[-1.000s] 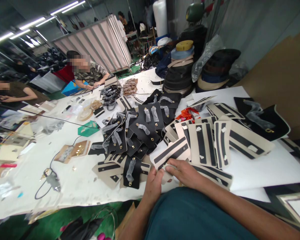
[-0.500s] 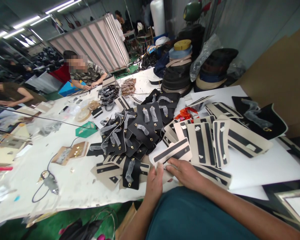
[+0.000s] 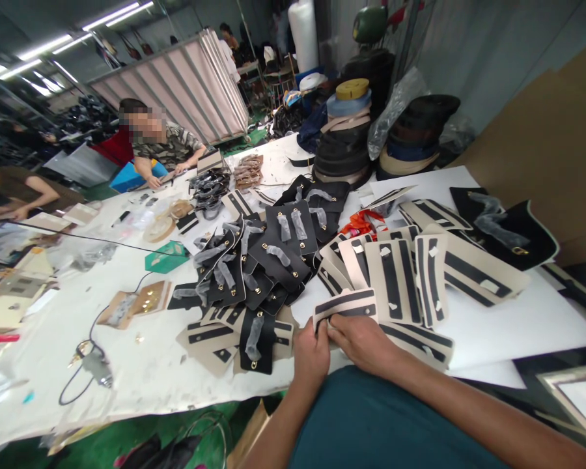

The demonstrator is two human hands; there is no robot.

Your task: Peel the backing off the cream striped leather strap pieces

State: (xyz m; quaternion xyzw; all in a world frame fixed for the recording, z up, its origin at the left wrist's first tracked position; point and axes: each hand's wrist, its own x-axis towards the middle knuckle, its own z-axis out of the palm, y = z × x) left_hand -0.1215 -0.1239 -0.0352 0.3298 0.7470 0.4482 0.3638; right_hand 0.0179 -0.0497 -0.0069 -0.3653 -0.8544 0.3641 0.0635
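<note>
Your left hand (image 3: 313, 345) and right hand (image 3: 359, 335) had their fingers closed on the near edge of a beige striped panel (image 3: 346, 305), near centre, seemingly unfinished; black panels (image 3: 308, 242), farther left, already bore wrapped handles (image 3: 277, 255).

Head camera: single view from the wearer's head, facing forward and down; wide field, scene visibly tilted.
Teal clothing (image 3: 395, 426): nearest to the lens, cut by the bottom edge, right of centre.
Hands: left hand (image 3: 312, 350) and right hand (image 3: 364, 337) seen from above and behind, close, below mid-frame.
Worktable (image 3: 161, 368): viewed obliquely from above, near edge low in frame, far end receding toward upper middle.
Co-worker in camouflage (image 3: 173, 140): upper left, mid-distance, across the table.
Ceiling lights (image 3: 43, 47): far off, top left corner, slanting upward to the right.
</note>
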